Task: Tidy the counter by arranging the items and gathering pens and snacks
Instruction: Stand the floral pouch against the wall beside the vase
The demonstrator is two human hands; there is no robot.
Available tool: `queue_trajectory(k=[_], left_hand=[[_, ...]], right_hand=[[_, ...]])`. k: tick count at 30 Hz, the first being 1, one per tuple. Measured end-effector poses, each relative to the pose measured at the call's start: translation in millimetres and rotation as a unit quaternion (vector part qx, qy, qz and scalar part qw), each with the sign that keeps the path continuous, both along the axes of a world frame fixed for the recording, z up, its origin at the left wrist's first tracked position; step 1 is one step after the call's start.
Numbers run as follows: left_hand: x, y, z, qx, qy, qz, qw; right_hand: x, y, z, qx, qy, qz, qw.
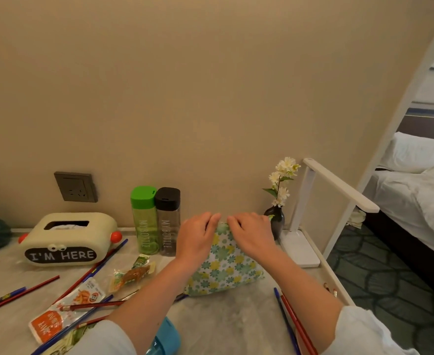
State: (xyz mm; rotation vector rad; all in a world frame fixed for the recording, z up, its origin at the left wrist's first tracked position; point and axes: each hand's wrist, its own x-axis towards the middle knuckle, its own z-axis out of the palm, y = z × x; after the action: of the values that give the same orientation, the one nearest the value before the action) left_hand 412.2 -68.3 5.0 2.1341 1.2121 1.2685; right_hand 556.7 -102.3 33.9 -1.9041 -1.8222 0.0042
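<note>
wall socket [75, 187] | bed [415, 196], white bedding | patterned green carpet [390, 278]

On counter [223, 319]: pouch [226, 267] centre, 2 bottles [168, 226] just left, vase [277, 222] & lamp [338, 185] right, pens [39, 285] & snacks [65, 311] front-left.

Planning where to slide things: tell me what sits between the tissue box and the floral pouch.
Head view: between tissue box and floral pouch stand a green-capped bottle and a black-capped bottle at the back; nearer, snack packets and pens lie.
</note>
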Motion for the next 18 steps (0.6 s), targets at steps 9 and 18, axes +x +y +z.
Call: queue_trajectory(k=[9, 18], left_hand=[[-16.1, 7.9, 5.2, -0.034, 0.081, 0.141, 0.986], [-23.8, 14.7, 3.4, -0.022, 0.19, 0.18, 0.965]], right_hand=[[19.0, 3.0, -5.2, -0.039, -0.021, -0.037, 0.998], [15.3, 13.2, -4.8, 0.016, -0.096, -0.043, 0.994]])
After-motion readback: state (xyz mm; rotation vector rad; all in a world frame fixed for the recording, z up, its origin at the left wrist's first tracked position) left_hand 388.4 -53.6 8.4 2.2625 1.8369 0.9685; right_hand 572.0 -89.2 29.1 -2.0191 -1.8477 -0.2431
